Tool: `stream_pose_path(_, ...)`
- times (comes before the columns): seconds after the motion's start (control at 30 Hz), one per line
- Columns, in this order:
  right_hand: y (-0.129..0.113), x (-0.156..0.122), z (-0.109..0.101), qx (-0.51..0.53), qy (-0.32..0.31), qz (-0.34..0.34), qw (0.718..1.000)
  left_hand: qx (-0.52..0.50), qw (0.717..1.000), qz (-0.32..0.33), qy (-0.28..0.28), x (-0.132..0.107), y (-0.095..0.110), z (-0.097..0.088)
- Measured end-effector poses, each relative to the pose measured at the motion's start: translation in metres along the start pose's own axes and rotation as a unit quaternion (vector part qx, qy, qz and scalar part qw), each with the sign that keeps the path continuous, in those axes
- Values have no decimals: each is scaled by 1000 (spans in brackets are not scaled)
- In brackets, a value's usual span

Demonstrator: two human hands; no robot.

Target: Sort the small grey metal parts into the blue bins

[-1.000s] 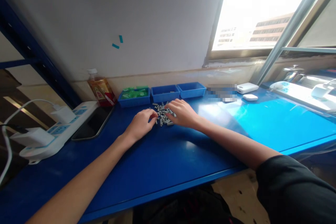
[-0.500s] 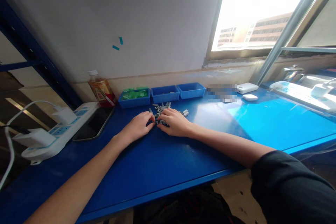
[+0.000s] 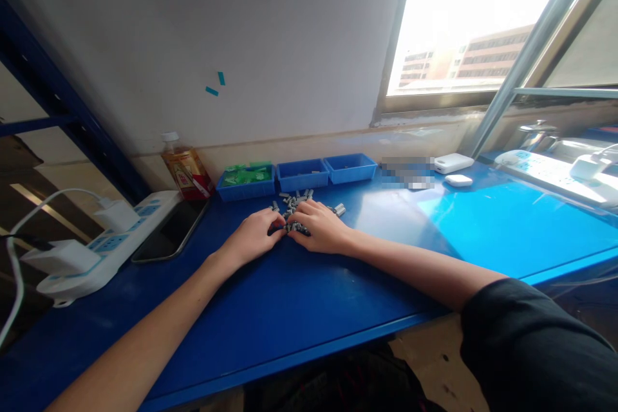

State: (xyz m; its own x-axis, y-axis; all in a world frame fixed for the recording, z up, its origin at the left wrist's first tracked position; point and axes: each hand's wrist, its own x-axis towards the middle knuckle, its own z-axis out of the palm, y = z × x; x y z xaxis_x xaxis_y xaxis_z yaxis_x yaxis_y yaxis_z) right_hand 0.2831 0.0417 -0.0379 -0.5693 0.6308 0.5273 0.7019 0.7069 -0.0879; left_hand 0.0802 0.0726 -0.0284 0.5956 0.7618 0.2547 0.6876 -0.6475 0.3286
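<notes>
Both arms reach forward and inward, left hand (image 3: 255, 232) and right hand (image 3: 321, 226) nearly meeting, palms down, fingers curled, thumb tips close, right forearm (image 3: 410, 265) angled across.

A workshop, seemingly — blue workbench (image 3: 270, 315), small bins (image 3: 305, 181).

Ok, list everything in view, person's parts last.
small parts: many, grey, central pile
bins: three, blue, by wall
green pieces: several, green, left bin
table: one, blue, beneath
bottle: one, amber-red, back left
phone: one, black, left
power strips: two, white, both sides
adapters: three, white, plugged in
boxes: two, white, right of bins
metal vessel: one, silver, far right
tape: two strips, blue, wall
window: one, bright, upper right
left grip: one, bare, pile's left
right grip: one, bare, over pile
sleeve: one, black, lower right
</notes>
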Motion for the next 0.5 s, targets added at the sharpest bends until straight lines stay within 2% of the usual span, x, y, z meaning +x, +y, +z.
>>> stream_pose_path(0.2, 0, 0, 1, -2, 7, -3, 1000, -34, 999, -4, 9, -1, 6, -2)
stream_pose_path(0.33, 1, 0, 0, 5, 21, -11, 1000, -120, 991, -41, 36, 0, 8, -1)
stream_pose_path(0.4, 2, 0, 2, 10, 35, -17, 999, -204, 975, -72, 55, 1, 10, -1)
stream_pose_path(0.5, 3, -1, 4, 9, 66, -29, 997, -335, 936, -94, 60, 2, 16, -1)
